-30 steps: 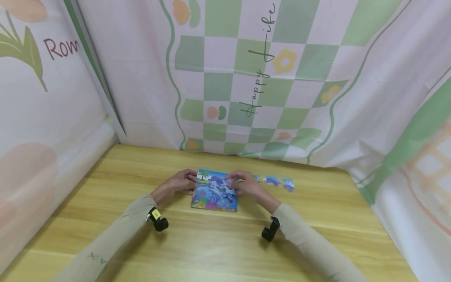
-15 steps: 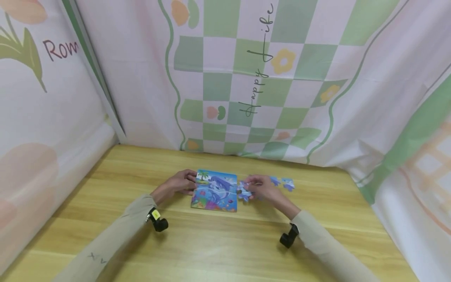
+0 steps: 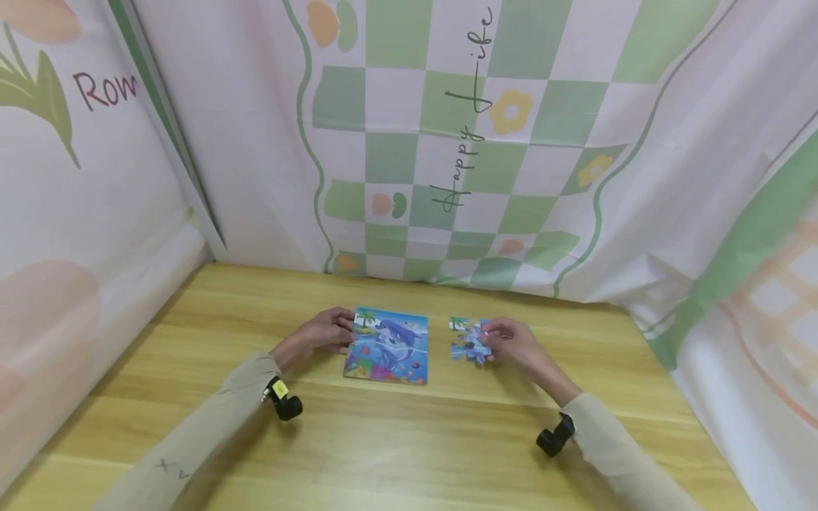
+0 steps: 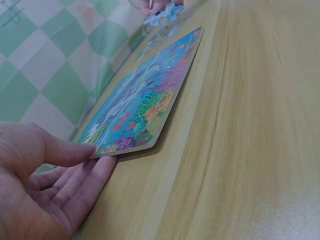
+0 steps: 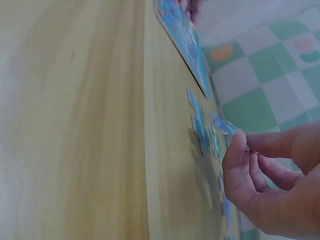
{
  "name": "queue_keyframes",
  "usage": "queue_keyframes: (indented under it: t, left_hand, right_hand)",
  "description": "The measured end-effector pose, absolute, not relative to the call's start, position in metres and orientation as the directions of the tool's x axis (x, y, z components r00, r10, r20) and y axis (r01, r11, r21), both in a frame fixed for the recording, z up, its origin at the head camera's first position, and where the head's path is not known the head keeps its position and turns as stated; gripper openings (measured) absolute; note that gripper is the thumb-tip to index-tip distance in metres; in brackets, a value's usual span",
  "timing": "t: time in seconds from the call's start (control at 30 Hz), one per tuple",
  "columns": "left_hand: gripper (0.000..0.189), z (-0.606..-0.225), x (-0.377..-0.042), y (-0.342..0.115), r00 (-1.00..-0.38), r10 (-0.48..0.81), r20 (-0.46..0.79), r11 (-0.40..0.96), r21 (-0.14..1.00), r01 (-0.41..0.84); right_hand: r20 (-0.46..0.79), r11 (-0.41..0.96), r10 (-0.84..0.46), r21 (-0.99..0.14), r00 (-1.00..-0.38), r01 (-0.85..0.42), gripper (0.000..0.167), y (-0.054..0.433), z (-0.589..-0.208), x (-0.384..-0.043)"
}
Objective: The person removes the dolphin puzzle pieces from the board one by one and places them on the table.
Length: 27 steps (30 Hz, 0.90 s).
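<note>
A dolphin picture puzzle board (image 3: 386, 348) lies on the table in the head view. My left hand (image 3: 322, 331) grips its left edge; in the left wrist view the thumb (image 4: 70, 152) presses on top of a corner and the fingers are under it. To the right of the board, my right hand (image 3: 516, 345) pinches a blue-purple puzzle piece (image 5: 223, 125) between thumb and index finger, raised above the table in the right wrist view. Below and beside it lie loose puzzle pieces (image 5: 199, 122), one with a palm tree (image 3: 457, 323). The right hand partly hides them.
The wooden table (image 3: 383, 447) runs up to a checkered curtain (image 3: 441, 241) close behind the puzzle. More curtain hangs at the left and right. Small black cameras (image 3: 554, 434) are strapped to both sleeves.
My right hand has moved right, from over the board to above the loose pieces, carrying the puzzle piece. It now covers the pieces at the far right. The left hand stays at the board's edge.
</note>
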<state>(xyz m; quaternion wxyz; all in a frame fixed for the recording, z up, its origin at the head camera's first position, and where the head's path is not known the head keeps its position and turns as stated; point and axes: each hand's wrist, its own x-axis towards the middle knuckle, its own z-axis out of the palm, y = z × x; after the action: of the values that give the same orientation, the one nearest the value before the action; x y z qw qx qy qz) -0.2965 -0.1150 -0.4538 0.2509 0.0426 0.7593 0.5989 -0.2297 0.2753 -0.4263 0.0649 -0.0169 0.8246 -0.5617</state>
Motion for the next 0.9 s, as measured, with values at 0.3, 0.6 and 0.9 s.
queue_keyframes:
  t: [0.3, 0.6, 0.9]
  left_hand:
    - [0.061, -0.453, -0.298, -0.115, -0.871, 0.363, -0.331, 0.281, 0.930, -0.237]
    - [0.061, -0.455, -0.295, -0.118, -0.865, 0.389, -0.317, 0.272, 0.937, -0.221]
    - [0.059, -0.455, -0.296, -0.118, -0.868, 0.380, -0.321, 0.273, 0.935, -0.226]
  right_hand:
    - [-0.112, 0.402, -0.065, -0.912, -0.992, 0.077, 0.034, 0.301, -0.428, -0.227]
    - [-0.098, 0.463, -0.050, -0.884, -0.994, 0.064, 0.027, 0.304, -0.440, -0.223]
    - [-0.037, 0.641, -0.090, -0.767, -0.995, -0.030, 0.022, 0.307, -0.439, -0.226]
